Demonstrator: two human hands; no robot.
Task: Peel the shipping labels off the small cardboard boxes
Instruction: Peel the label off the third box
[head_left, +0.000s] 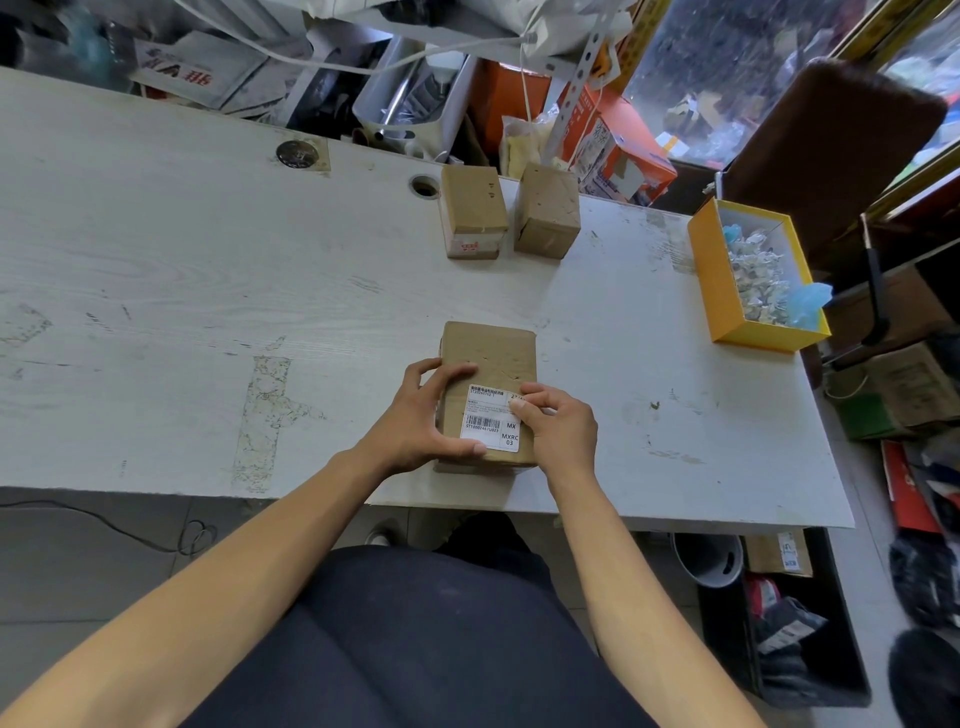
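Left hand (423, 415) grips near cardboard box (491, 358) by its left side, thumb along label's lower edge; right hand (558, 423) pinches white shipping label (491, 418) at its right edge, fingers curled tight; box lies flat on white desk (208, 291), near front edge; beyond grip, two more boxes (472, 213) (548, 210) side by side, apart; right of grip, yellow tray (709, 275) of crumpled scraps.

table (208, 270) is white wood-grain laminate, matt and pretty scuffed; the boxes (488, 358) are plain brown cardboard, kinda creased, label (491, 418) is smooth white paper, yellow tray (709, 280) looks like matt card
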